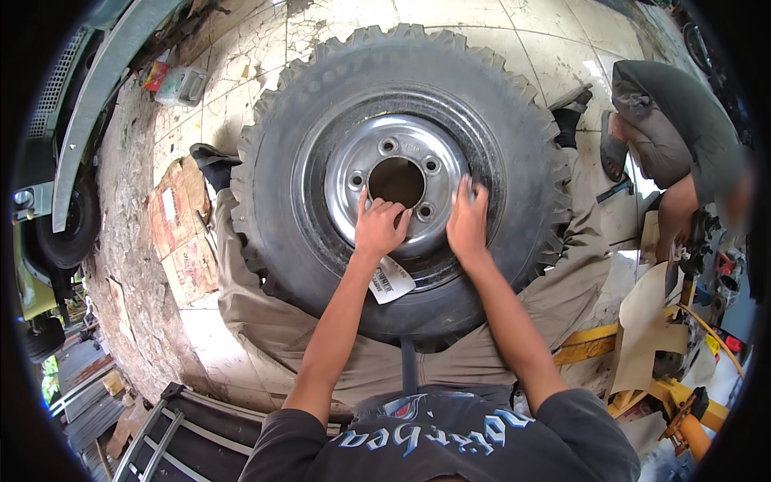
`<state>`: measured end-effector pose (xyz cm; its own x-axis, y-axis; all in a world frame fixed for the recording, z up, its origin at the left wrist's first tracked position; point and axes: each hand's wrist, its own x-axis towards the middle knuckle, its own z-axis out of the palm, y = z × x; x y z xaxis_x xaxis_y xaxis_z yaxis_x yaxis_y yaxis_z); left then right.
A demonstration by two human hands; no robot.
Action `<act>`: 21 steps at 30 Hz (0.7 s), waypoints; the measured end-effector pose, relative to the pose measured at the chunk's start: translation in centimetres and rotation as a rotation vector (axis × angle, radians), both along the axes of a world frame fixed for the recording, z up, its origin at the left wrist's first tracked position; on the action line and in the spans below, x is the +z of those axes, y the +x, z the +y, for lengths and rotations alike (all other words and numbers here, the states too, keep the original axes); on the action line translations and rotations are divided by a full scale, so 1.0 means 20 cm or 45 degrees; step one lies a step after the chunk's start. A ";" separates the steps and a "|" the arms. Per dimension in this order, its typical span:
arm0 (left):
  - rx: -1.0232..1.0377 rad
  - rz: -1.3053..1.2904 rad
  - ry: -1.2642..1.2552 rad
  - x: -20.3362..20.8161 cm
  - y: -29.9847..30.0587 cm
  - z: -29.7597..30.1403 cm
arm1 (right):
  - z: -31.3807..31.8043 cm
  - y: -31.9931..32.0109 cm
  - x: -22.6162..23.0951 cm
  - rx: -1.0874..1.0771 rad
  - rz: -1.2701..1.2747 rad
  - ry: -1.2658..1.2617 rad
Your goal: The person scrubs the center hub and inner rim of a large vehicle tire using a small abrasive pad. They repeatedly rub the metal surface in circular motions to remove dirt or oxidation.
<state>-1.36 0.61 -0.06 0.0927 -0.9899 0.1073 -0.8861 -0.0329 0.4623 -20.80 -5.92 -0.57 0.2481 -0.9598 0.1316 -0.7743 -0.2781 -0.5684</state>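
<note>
A large black off-road tyre [269, 185] lies flat between my outstretched legs, with a shiny silver steel wheel rim [345, 149] set in it. Around the rim's round centre hole are several bolt holes. My left hand [382, 226] rests on the near side of the rim by that hole, fingers apart and partly bent. Under its wrist, a pale paper sheet with print [391, 283] lies across the rim's lower edge. My right hand [468, 215] presses bent fingers on the rim's right side. Its fingertips are slightly blurred, and whatever they hold is hidden.
Flattened cardboard [183, 229] and a clear plastic container [181, 86] lie on the left. A person [675, 128] crouches at the right near a hammer [614, 189]. Yellow metal parts [590, 344] stand at lower right, a black slatted frame [193, 434] at lower left, a vehicle [60, 161] far left.
</note>
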 end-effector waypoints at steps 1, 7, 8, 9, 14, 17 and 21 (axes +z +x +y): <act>-0.003 0.007 -0.003 0.00 0.00 0.00 | -0.10 0.02 0.02 -0.026 -0.022 0.020; 0.016 0.010 0.011 0.01 -0.01 0.02 | 0.11 -0.02 0.01 -0.019 0.025 0.092; 0.012 -0.007 -0.011 0.01 0.00 0.00 | 0.06 -0.01 0.00 -0.016 -0.017 0.049; 0.005 -0.018 -0.023 0.01 0.00 0.00 | -0.02 0.00 0.01 -0.017 -0.055 0.016; -0.001 0.023 -0.019 0.02 0.00 0.00 | -0.01 -0.01 0.03 -0.027 -0.033 0.067; 0.023 -0.012 0.007 0.01 0.00 0.00 | 0.01 0.00 0.05 0.010 0.046 -0.065; 0.008 0.033 -0.026 0.03 0.00 -0.01 | -0.07 0.02 0.04 0.009 0.066 -0.041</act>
<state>-1.37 0.37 0.46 0.1023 -0.9868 0.1252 -0.8736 -0.0289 0.4858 -20.37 -7.38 0.21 0.2620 -0.9535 0.1488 -0.8005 -0.3009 -0.5183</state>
